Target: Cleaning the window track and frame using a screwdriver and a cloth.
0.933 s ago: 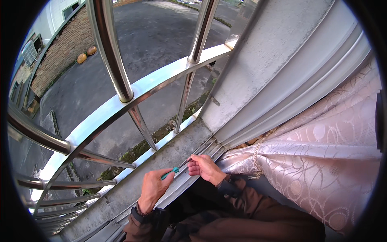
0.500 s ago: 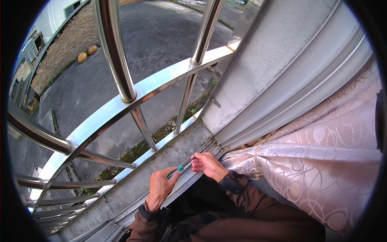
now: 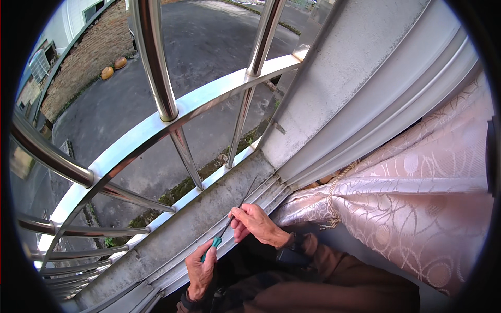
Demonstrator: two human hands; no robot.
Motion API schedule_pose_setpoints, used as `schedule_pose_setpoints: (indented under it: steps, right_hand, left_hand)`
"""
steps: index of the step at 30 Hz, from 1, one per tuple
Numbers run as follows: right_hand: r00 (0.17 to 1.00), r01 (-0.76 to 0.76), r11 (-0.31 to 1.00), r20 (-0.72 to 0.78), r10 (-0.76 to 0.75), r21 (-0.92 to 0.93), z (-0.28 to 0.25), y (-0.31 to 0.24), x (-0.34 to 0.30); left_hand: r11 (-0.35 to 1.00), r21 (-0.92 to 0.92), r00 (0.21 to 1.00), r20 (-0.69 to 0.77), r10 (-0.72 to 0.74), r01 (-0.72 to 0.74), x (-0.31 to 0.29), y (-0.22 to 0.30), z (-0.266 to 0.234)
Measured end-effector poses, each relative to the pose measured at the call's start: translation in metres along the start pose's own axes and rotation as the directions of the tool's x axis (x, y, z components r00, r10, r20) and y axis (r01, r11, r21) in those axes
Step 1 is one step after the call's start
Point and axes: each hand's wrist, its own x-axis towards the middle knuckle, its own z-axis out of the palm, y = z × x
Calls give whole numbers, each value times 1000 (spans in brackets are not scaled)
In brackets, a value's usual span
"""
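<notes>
My left hand (image 3: 200,274) is closed around the green handle of a screwdriver (image 3: 211,248). The screwdriver's thin dark shaft slants up and to the right, passing through the fingers of my right hand (image 3: 258,225), which pinch it partway along. Beyond those fingertips, the shaft's far end lies over the inner edge of the concrete sill (image 3: 209,195), beside the metal window track (image 3: 269,189). Whether the tip touches anything cannot be made out.
Shiny metal railing bars (image 3: 156,68) and a curved flat rail (image 3: 135,141) stand beyond the sill. On the right, a grey window frame (image 3: 360,115) rises next to a pink patterned curtain (image 3: 396,219) tied with a cord (image 3: 332,201). Dark paved ground (image 3: 104,130) lies outside.
Both hands and the screwdriver have moved toward me and left, away from the track's corner. More of the handle and shaft now shows; my right fingers still pinch the shaft.
</notes>
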Motion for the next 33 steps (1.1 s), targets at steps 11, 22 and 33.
schedule_pose_setpoints:
  steps: [11, 22, 33]
  right_hand:
    - [986, -164, 932, 56, 154, 323, -31, 46, 18]
    - [990, -130, 921, 5, 138, 366, -51, 34, 29]
    - [985, -133, 925, -53, 162, 356, -64, 32, 40]
  left_hand:
    - [901, 376, 976, 116, 185, -216, 18, 40, -6]
    - [852, 448, 959, 202, 197, -270, 48, 48, 9]
    - [887, 381, 961, 191, 202, -262, 59, 39, 20]
